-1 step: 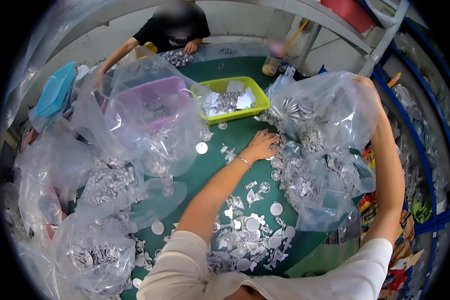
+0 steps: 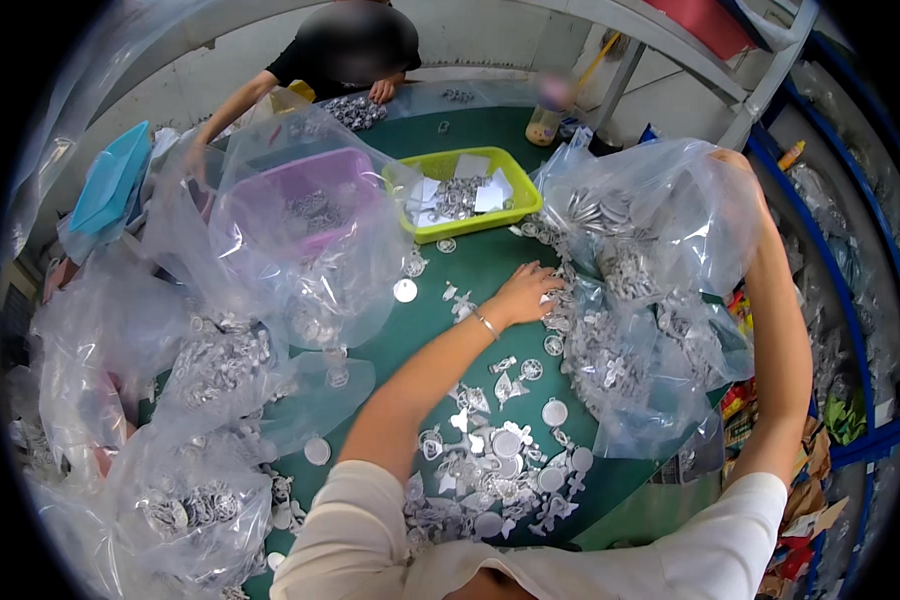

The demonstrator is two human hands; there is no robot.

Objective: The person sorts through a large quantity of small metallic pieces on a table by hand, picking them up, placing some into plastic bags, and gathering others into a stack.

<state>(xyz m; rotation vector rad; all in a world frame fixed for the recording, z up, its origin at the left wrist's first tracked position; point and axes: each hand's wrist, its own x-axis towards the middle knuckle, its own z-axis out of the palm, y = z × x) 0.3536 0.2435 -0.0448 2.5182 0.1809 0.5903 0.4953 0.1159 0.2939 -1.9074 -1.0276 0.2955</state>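
Observation:
At the right, my right hand (image 2: 735,165) is closed on the upper edge of a clear plastic bag (image 2: 705,215) and holds it raised. Silver-grey metal charms (image 2: 630,270) fill the bag, some flat and overlapping. My left hand (image 2: 525,295) lies palm down with fingers stretched apart, its fingertips touching loose charms (image 2: 558,318) along the bag's left side. What is under those fingers is hidden. A bracelet (image 2: 485,322) circles my left wrist. Nearer to me, a loose heap of charms (image 2: 500,465), round discs and figure shapes among them, spreads over the green tabletop (image 2: 390,375).
A yellow-green basket (image 2: 525,207) holds charms and white cards. Beside it, a purple basket (image 2: 355,170) stands behind clear bags (image 2: 210,370) of charms at the left. Across the table sits a person (image 2: 345,55) in black. Metal shelving (image 2: 840,230) stands at the right.
Hardly anything differs. My left hand and forearm have shifted very slightly, and the right hand still holds the bag up.

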